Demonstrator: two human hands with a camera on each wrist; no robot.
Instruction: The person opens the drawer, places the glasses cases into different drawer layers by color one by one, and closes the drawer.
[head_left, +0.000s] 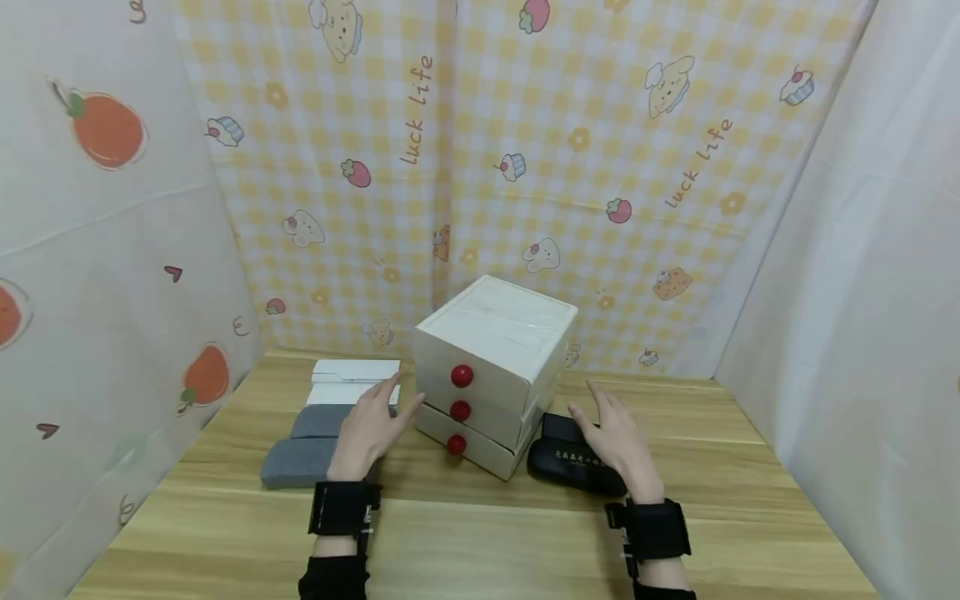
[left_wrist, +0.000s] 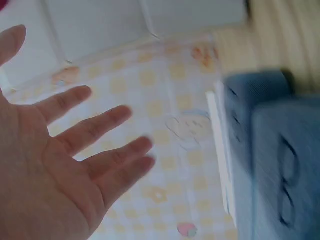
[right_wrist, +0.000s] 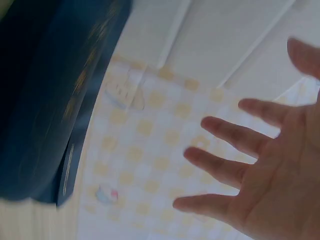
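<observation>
A white chest of drawers with three red knobs stands turned at an angle between the two hands. My left hand is spread over the grey glasses cases left of the chest. Its fingers look straight and apart in the left wrist view, with nothing in them. Beyond the chest's right side, my right hand hovers by a black glasses case with gold lettering. The right wrist view shows those fingers spread and holding nothing. Whether either hand touches a case cannot be told.
Two white flat boxes lie behind the grey cases. A smaller black case sits behind the lettered one. The wooden table ends at a checked curtain at the back and white curtains on both sides.
</observation>
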